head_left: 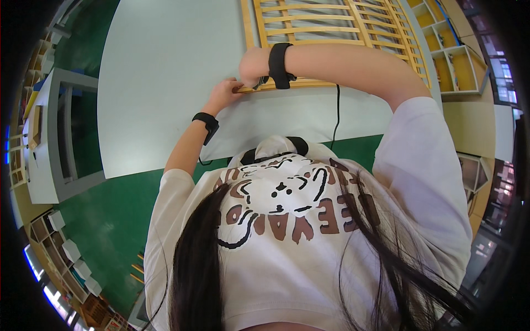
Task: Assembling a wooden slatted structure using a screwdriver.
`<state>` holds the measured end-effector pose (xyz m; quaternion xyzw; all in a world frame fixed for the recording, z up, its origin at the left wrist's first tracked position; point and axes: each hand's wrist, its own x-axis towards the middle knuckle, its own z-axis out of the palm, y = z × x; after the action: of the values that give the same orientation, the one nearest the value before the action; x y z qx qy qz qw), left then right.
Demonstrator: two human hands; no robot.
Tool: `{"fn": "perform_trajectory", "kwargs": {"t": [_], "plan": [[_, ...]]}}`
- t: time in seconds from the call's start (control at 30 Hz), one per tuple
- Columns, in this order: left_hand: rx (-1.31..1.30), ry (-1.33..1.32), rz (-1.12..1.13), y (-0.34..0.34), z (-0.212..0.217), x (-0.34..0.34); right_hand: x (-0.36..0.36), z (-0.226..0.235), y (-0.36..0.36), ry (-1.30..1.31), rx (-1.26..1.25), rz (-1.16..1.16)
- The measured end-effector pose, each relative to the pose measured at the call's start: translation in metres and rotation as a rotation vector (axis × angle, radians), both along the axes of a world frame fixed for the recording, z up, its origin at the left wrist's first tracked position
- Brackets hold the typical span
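Observation:
A light wooden slatted frame (314,41) lies flat on the white table (165,60), toward the far right. At its near left corner my left hand (225,94) is closed, with thumb and fingertips pinching the wooden strip. Right beside it my right hand (255,64) is bent down over the same corner, its wrist sharply curled. It looks closed; most of its fingers are hidden behind the hand. A small dark object (259,84) shows just below it, too little of it to name. Both wrists wear black bands.
A black cable (338,113) runs from the frame's near side over the table's front edge. Shelves with yellow-backed compartments (455,69) stand at the right. A grey-and-white cabinet (66,132) is at the left, on the green floor (105,226).

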<state>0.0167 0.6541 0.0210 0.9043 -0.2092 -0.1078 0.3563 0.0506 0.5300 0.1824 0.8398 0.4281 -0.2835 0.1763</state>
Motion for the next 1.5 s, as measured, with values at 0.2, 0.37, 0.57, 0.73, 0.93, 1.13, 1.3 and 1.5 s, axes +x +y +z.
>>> {"fn": "perform_trajectory", "kwargs": {"t": [0.2,0.37,0.57,0.73,0.93,1.13,1.3,1.5], "plan": [[-0.075,0.015,0.001,0.009,-0.015,0.001,-0.025,-0.011,-0.009,-0.372,-0.087,0.385],[0.008,0.067,-0.03,0.012,-0.014,0.004,-0.027,-0.014,-0.007,-0.304,-0.182,0.303],[-0.034,0.034,-0.045,0.016,-0.017,0.004,-0.032,-0.018,-0.003,-0.465,-0.333,0.477],[0.004,0.032,-0.034,0.018,-0.015,0.002,-0.025,-0.024,-0.014,-0.68,-0.018,0.457],[-0.017,0.033,-0.033,0.021,-0.02,0.003,-0.024,-0.029,-0.02,-0.838,0.093,0.604],[-0.019,0.036,-0.025,0.02,-0.017,0.003,-0.02,-0.033,-0.029,-0.988,0.227,0.663],[0.011,0.042,-0.01,0.022,-0.019,0.002,-0.02,-0.013,-0.019,-0.707,-0.007,0.45],[0.05,0.036,-0.042,0.01,-0.004,0.002,0.001,0.002,-0.009,-0.186,-0.089,0.159]]}}
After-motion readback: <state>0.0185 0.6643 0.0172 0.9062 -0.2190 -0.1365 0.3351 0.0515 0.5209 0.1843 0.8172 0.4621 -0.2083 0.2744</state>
